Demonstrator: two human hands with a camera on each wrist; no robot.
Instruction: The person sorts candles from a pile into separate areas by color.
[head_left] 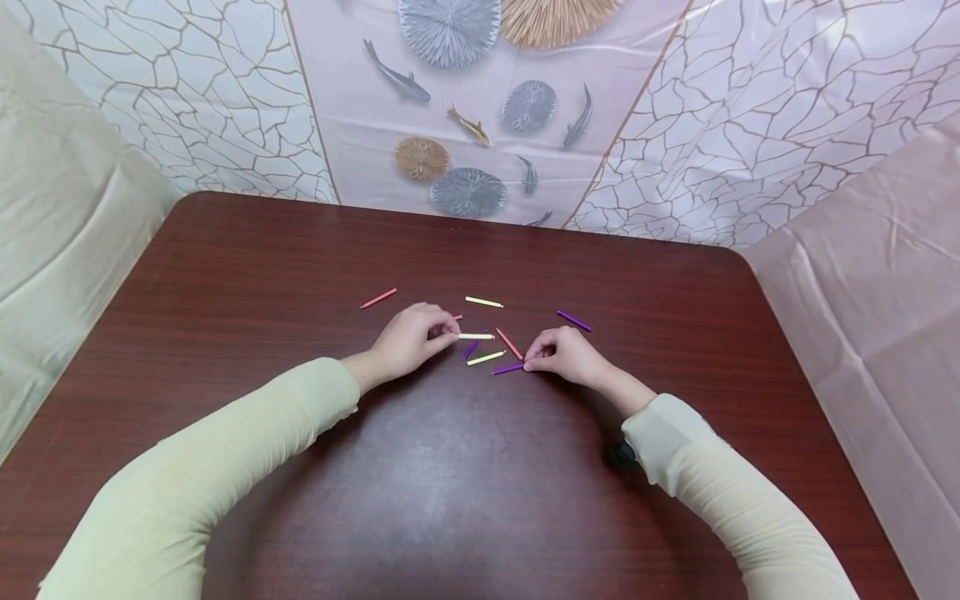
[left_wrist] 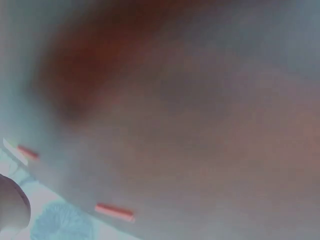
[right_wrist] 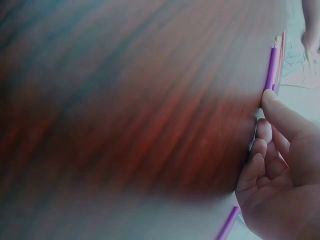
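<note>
In the head view my left hand [head_left: 417, 335] pinches a thin yellow candle [head_left: 477, 337] by its left end, its tip pointing right. My right hand [head_left: 568, 353] pinches a purple candle [head_left: 507, 369] between thumb and fingertips, just right of the group. Between the hands lie a red candle [head_left: 509, 343], a second purple candle [head_left: 470, 350] and another yellow candle [head_left: 486, 358]. The right wrist view shows the held purple candle [right_wrist: 271, 67] standing out past the thumb. Only blurred surface, a fingertip and two red candles [left_wrist: 115, 212] appear in the left wrist view.
Farther back on the dark wooden table [head_left: 435, 483] lie a red candle [head_left: 378, 298], a yellow candle [head_left: 484, 302] and a purple candle [head_left: 574, 321]. A red tip [head_left: 458, 317] shows behind the left fingers. Patterned cloth [head_left: 480, 108] hangs beyond the far edge.
</note>
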